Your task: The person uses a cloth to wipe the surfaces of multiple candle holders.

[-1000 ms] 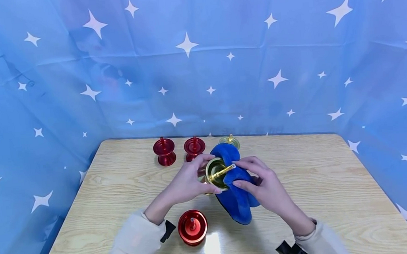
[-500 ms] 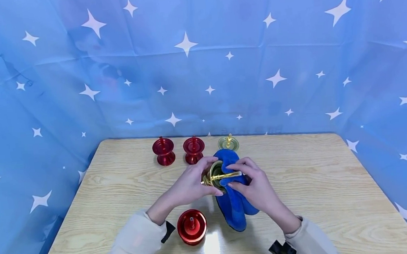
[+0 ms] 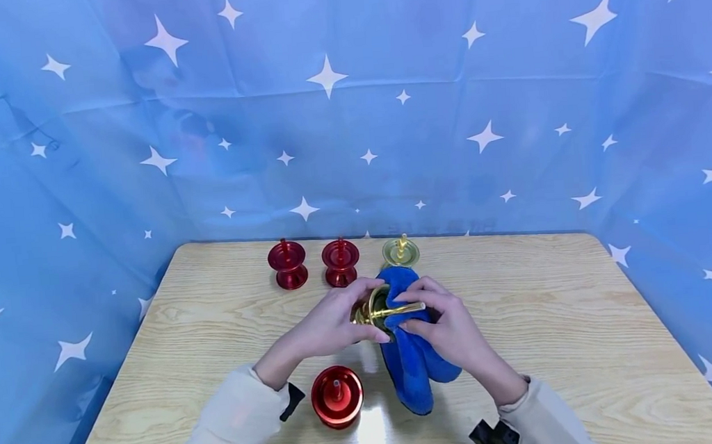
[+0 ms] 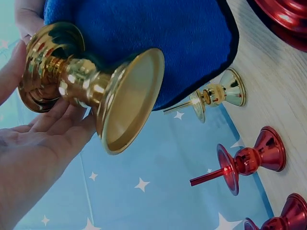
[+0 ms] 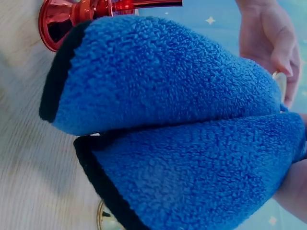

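Observation:
My left hand point(image 3: 333, 325) grips a shiny gold candle holder point(image 3: 377, 312) by its dish, thumb and fingers on opposite sides of the rim. The holder is tipped on its side above the table, its central tube pointing right and its flared base point(image 4: 132, 100) facing the left wrist camera. A plush blue cloth point(image 3: 408, 364) with dark edging hangs from my right hand point(image 3: 448, 316), bunched between thumb and fingers. Those fingers press the cloth into the dish beside the tube. Much of the dish interior is hidden by cloth and fingers.
Along the back of the wooden table point(image 3: 558, 317) stand two red candle holders, one at far left point(image 3: 287, 266) and one beside it point(image 3: 340, 263), then a gold candle holder point(image 3: 400, 253). Another red candle holder point(image 3: 337, 396) stands in front, near my left sleeve. A starry blue curtain point(image 3: 348, 125) rises behind.
The held gold candle holder has turned so its tube lies more level, pointing right. My right hand has shifted slightly left, and the cloth's hanging end sits lower.

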Action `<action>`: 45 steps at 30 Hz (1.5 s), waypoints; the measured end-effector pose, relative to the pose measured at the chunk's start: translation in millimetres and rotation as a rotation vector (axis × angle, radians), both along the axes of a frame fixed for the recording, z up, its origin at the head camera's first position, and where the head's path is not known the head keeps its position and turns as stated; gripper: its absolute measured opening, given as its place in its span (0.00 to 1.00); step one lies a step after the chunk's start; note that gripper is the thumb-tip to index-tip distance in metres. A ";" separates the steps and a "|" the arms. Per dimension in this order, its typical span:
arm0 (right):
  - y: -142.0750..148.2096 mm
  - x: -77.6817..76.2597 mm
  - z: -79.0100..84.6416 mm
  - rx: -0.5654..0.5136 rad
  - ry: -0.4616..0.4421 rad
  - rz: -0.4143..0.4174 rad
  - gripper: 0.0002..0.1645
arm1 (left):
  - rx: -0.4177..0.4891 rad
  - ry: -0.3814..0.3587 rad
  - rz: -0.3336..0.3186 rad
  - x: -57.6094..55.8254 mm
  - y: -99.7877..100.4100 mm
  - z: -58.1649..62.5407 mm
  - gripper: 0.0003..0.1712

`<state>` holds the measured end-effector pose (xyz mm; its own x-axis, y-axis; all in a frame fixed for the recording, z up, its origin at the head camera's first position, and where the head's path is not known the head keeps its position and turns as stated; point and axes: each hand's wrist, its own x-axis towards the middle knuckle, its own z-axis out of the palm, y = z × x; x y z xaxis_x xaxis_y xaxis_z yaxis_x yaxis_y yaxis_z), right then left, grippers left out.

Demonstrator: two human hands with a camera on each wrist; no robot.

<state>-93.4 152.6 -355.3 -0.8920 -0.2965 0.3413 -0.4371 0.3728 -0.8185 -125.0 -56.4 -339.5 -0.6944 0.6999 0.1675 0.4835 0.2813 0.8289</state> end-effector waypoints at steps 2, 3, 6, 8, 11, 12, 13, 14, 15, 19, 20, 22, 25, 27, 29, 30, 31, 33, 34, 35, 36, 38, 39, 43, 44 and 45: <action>1.7 -0.3 -0.7 -0.008 0.006 0.012 0.15 | -0.014 0.009 -0.007 -0.6 0.1 0.4 0.37; 2.6 -0.3 -0.6 -0.010 0.012 0.016 0.15 | -0.021 0.014 -0.010 -0.9 0.2 0.6 0.38; 5.7 -0.6 0.4 -0.017 0.028 0.016 0.14 | -0.036 0.025 -0.011 -1.8 0.5 1.7 0.38; 8.4 -0.8 1.7 -0.024 0.017 0.010 0.14 | -0.044 0.030 -0.009 -2.3 0.2 2.4 0.38; 13.9 -0.7 4.5 -0.048 -0.017 0.014 0.14 | -0.047 0.024 -0.006 -2.5 -0.8 2.9 0.38; 16.1 -0.3 6.3 -0.059 -0.030 0.016 0.14 | -0.045 0.015 0.000 -2.6 -0.9 2.6 0.37; 18.4 0.1 8.4 -0.074 -0.042 0.020 0.14 | -0.042 0.012 0.006 -3.0 -1.2 1.7 0.37; 20.8 0.3 10.8 -0.089 -0.050 0.023 0.13 | -0.033 0.003 0.013 -3.6 -1.7 0.6 0.37; 23.5 0.4 13.6 -0.111 -0.062 0.021 0.13 | -0.025 -0.010 0.024 -4.2 -2.2 -0.9 0.37; 31.9 0.2 25.2 -0.179 -0.104 -0.054 0.14 | 0.062 -0.105 0.046 -9.7 -6.3 -9.3 0.36; 32.8 -0.3 27.1 -0.189 -0.108 -0.079 0.15 | 0.095 -0.141 0.043 -10.8 -7.1 -10.1 0.36; 31.9 -0.7 29.2 -0.194 -0.114 -0.124 0.15 | 0.160 -0.213 0.027 -12.6 -8.2 -10.3 0.36; 25.0 -1.5 27.4 -0.173 -0.107 -0.148 0.16 | 0.216 -0.278 0.004 -13.4 -7.6 -6.7 0.35; 18.4 -2.0 24.3 -0.136 -0.096 -0.145 0.16 | 0.222 -0.291 -0.017 -13.4 -6.9 -3.8 0.35; 12.1 -2.6 20.4 -0.084 -0.076 -0.133 0.16 | 0.212 -0.291 -0.037 -13.1 -6.2 -0.6 0.35; 9.4 -2.8 18.7 -0.060 -0.066 -0.126 0.16 | 0.206 -0.292 -0.046 -12.9 -6.0 0.9 0.35; 7.1 -3.2 17.4 -0.038 -0.058 -0.117 0.17 | 0.198 -0.292 -0.055 -12.6 -6.0 2.5 0.35; 3.7 -4.0 15.3 0.004 -0.041 -0.095 0.17 | 0.184 -0.296 -0.067 -12.5 -6.3 4.3 0.36; 2.6 -4.4 14.6 0.019 -0.035 -0.086 0.17 | 0.174 -0.296 -0.067 -12.7 -6.5 4.5 0.36; 1.8 -4.8 14.3 0.031 -0.028 -0.076 0.17 | 0.169 -0.298 -0.068 -12.8 -6.7 4.6 0.35; 1.4 -5.4 14.1 0.045 -0.023 -0.065 0.17 | 0.165 -0.301 -0.068 -12.9 -7.0 4.6 0.35; 1.4 -6.7 13.6 0.069 -0.003 -0.042 0.17 | 0.165 -0.304 -0.078 -12.8 -7.2 4.2 0.34; 1.5 -7.3 13.6 0.081 0.012 -0.028 0.17 | 0.169 -0.306 -0.087 -12.7 -7.3 4.1 0.33; 2.8 -10.1 13.2 0.106 0.075 0.043 0.18 | 0.177 -0.304 -0.131 -12.3 -8.3 3.7 0.30; 3.2 -10.7 13.2 0.105 0.090 0.063 0.18 | 0.172 -0.305 -0.139 -12.5 -8.6 3.8 0.29; 3.6 -11.4 13.1 0.104 0.106 0.085 0.18 | 0.166 -0.303 -0.148 -12.6 -8.7 4.0 0.29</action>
<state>-104.9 156.1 -342.2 -0.8231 -0.4078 0.3953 -0.5521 0.4115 -0.7251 -137.6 -65.1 -335.5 -0.6235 0.7767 0.0894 0.2347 0.0769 0.9690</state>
